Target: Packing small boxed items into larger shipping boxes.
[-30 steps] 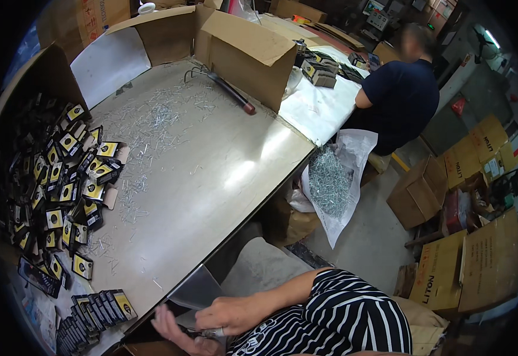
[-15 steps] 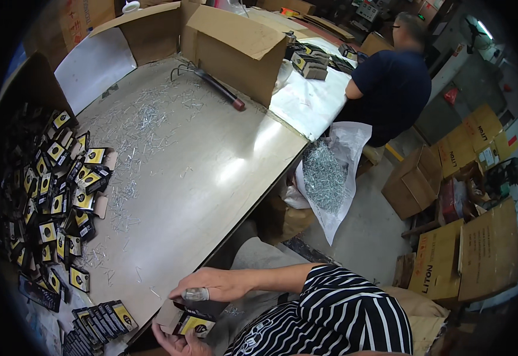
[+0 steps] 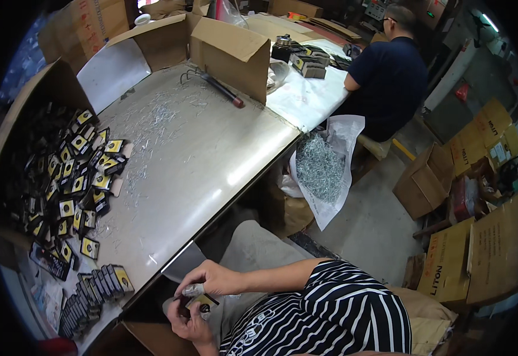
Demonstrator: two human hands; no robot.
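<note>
Worktable (image 3: 205,160) stretches toward 10 o'clock, bearing a heap of black-and-yellow cartons (image 3: 67,208) at 9 o'clock. At 7 o'clock, the right hand (image 3: 218,280) and left hand (image 3: 190,325) come together, clamped on 1 small box (image 3: 205,302).

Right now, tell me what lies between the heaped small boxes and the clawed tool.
Loose metal pieces, scattered on the tabletop; the head view shows them.

Dark-shirted co-worker (image 3: 386,86), brown carton (image 3: 418,191)
</note>
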